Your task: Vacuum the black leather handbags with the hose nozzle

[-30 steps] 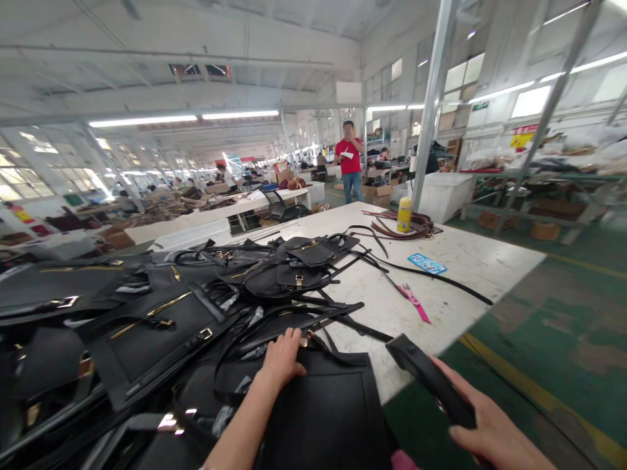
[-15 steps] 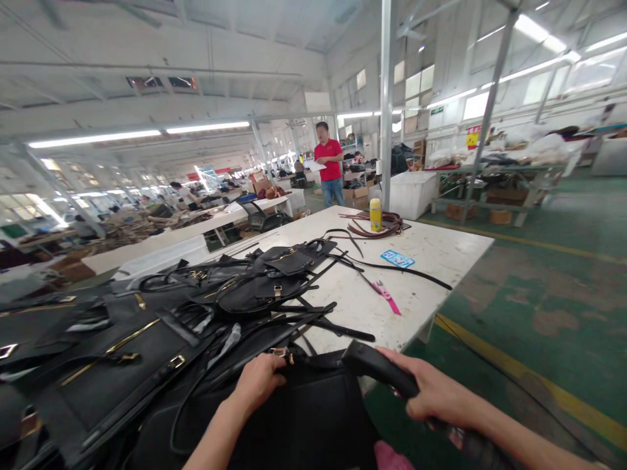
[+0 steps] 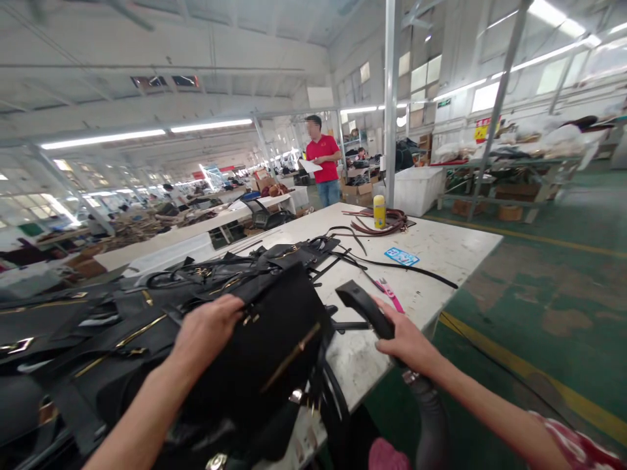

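A black bag (image 3: 274,326) with gold zip and buckles is raised at the near side of a white table (image 3: 441,245), tilted and a bit blurred. My left hand (image 3: 208,326) is closed on its upper left edge. My right hand (image 3: 404,336) is wrapped round a black curved nozzle (image 3: 365,303) with a flexible hose (image 3: 431,411) hanging below. The nozzle tip is to the right of the bag, apart from it. Many black bags (image 3: 117,333) with gold fittings are piled on the left.
On the table lie black straps (image 3: 416,266), a pink strip (image 3: 392,297), a blue card (image 3: 401,256), brown straps (image 3: 365,224) and a yellow bottle (image 3: 379,212). A person in a red shirt (image 3: 326,156) stands beyond, holding paper. A metal post (image 3: 390,98) rises behind the table.
The black bag has been lifted and turned, showing its zip side. My left hand has moved left with it. My right hand has raised the nozzle slightly, away from the bag.
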A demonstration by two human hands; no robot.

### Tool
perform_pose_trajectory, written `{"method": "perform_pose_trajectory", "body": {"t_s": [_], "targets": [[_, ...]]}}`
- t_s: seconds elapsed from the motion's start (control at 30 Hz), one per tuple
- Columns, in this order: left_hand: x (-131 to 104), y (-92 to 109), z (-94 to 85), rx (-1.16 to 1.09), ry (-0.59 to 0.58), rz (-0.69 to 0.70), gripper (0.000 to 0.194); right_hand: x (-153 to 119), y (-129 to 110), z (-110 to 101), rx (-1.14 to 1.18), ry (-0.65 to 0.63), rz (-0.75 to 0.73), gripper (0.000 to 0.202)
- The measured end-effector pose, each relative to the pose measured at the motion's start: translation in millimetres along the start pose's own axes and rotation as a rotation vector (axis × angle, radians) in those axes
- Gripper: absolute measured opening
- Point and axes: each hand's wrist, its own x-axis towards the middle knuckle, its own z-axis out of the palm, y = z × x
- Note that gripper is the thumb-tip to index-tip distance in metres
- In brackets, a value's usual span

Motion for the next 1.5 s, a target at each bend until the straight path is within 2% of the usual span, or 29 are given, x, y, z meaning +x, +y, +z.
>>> {"method": "perform_pose_trajectory", "body": {"t_s": [0.07,0.1,0.13,0.17,0.23,0.33,0.4,0.47,0.53,0.63,0.73,0.83,0.93,1.03,1.17,1.23,1.3,1.43,1.5], "targets": [[5.4,-2.0,-37.4,0.142,0.165,0.048,0.04,-9.8,-2.7,-16.5,-0.012,0.084,0.003,0.083],[5.0,2.1,-47.5,0.191,0.191,0.101,0.041,-16.1,-2.0,-23.1,-0.011,0.109,0.023,0.083],[2.3,9.4,-50.1,0.213,0.185,0.153,0.04,-23.1,0.2,-28.3,-0.004,0.121,0.053,0.083],[-2.8,19.3,-44.9,0.212,0.15,0.216,0.036,-30.6,3.6,-32.1,0.008,0.126,0.091,0.083],[-19.7,43.1,-12.9,0.165,0.02,0.357,0.032,-46.6,13.9,-36.3,0.024,0.126,0.172,0.085],[-59.4,73.7,68.2,0.095,-0.197,0.479,0.042,-69.7,32.3,-38.6,-0.021,0.115,0.234,0.087],[-90.3,82.9,122.1,0.072,-0.271,0.506,0.047,-83.2,41.9,-39.8,-0.075,0.088,0.256,0.089],[-118.1,83.2,160.3,0.035,-0.256,0.464,0.049,-94.7,47.0,-40.9,-0.12,0.046,0.272,0.088],[-137.0,80.1,177.6,-0.009,-0.174,0.396,0.053,-103.5,48.0,-41.6,-0.152,-0.007,0.275,0.085],[-144.2,85.4,176.0,-0.102,0.002,0.343,0.054,-109.1,45.0,-41.3,-0.149,-0.115,0.257,0.085],[-134.0,112.9,173.2,-0.213,0.136,0.407,0.053,-102.8,38.5,-40.4,-0.136,-0.226,0.28,0.089],[-121.6,147.3,188.4,-0.283,0.168,0.398,0.046,-87.7,29.6,-37.7,-0.145,-0.339,0.298,0.093],[-115.3,165.3,211.2,-0.33,0.137,0.297,0.041,-72.4,25.4,-28.4,-0.171,-0.472,0.331,0.094],[-114.5,165.2,224.8,-0.371,0.109,0.261,0.038,-58.6,30.0,-10.4,-0.169,-0.521,0.36,0.093],[-115.0,160.6,226.1,-0.401,0.085,0.272,0.035,-41.2,38.2,8.9,-0.121,-0.408,0.333,0.091],[-114.9,160.6,225.1,-0.412,0.094,0.256,0.035,-38.4,37.2,6.9,-0.117,-0.347,0.336,0.092],[-114.8,161.4,225.2,-0.432,0.117,0.242,0.034,-42.9,32.2,-1.5,-0.095,-0.348,0.362,0.092],[-114.2,162.4,227.3,-0.473,0.133,0.216,0.032,-63.2,21.1,-12.9,-0.082,-0.509,0.414,0.092],[-113.9,162.6,228.0,-0.492,0.133,0.195,0.03,-67.8,20.3,-8.7,-0.121,-0.522,0.398,0.091]]}}
